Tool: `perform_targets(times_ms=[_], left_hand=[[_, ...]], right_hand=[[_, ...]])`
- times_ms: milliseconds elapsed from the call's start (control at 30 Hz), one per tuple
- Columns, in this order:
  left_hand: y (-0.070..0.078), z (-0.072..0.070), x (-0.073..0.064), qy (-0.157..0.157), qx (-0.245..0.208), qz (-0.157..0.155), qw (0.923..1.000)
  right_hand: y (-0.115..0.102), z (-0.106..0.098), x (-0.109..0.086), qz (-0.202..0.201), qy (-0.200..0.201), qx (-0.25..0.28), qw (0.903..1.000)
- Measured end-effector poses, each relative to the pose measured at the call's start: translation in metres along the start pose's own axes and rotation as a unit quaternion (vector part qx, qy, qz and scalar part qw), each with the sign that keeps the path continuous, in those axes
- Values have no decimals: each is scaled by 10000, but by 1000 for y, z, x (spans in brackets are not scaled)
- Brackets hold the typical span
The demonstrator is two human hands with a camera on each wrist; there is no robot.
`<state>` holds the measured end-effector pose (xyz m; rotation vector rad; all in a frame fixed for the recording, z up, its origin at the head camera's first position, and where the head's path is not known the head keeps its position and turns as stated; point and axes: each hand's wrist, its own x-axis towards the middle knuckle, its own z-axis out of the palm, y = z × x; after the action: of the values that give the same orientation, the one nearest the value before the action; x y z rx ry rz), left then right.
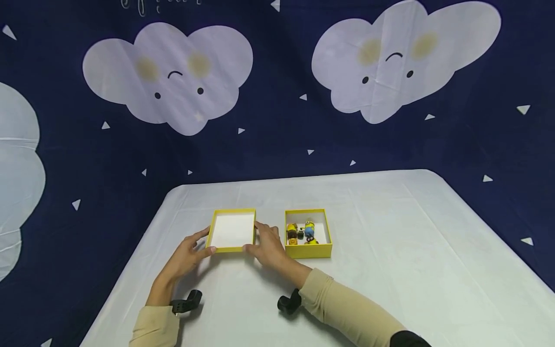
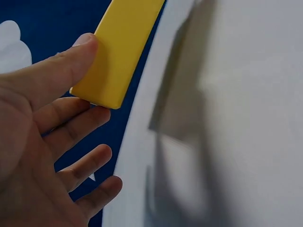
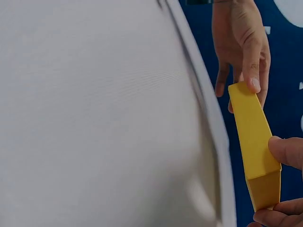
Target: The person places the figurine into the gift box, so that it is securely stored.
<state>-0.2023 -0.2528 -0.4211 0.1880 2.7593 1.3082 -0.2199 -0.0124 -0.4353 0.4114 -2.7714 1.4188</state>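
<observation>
A shallow yellow box lid [image 1: 231, 230] with a white inside faces up between both hands, held above the table. My left hand [image 1: 184, 260] pinches its left side, thumb at the near corner. In the left wrist view, the thumb lies on the yellow lid wall [image 2: 120, 52], with two fingers at its underside and two apart from it. My right hand [image 1: 270, 246] grips the right side, with its thumb [image 3: 286, 150] on the near wall. Just right of that hand stands an open yellow box [image 1: 309, 251] holding several small figures [image 1: 310, 229], yellow with blue or brown parts.
A white cloth covers the table [image 1: 390, 270]. Behind it hangs a dark blue backdrop [image 1: 277, 159] with white clouds and small triangles. Each wrist wears a black camera, one on the left [image 1: 187, 302] and one on the right [image 1: 289, 302].
</observation>
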Motion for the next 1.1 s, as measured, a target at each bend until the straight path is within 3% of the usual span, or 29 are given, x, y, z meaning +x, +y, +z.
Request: perform_targets(times_ms=[167,467,733,1100], left_hand=[[13,-6,-2,277,31,34,9996],[33,-6,-3,569,-93,569,9967],[51,1,-5,612,-255,484,9966],[71,15,0,1035,-529,1358,9839]], right_hand=[[-11,-14,0,-148,154,97,9997],[-18,-40,-4,-185,245,339,9990],[-16,-62,-10,-362,342,186,9986],[-14,-89,-18,-499,439,157,9977]])
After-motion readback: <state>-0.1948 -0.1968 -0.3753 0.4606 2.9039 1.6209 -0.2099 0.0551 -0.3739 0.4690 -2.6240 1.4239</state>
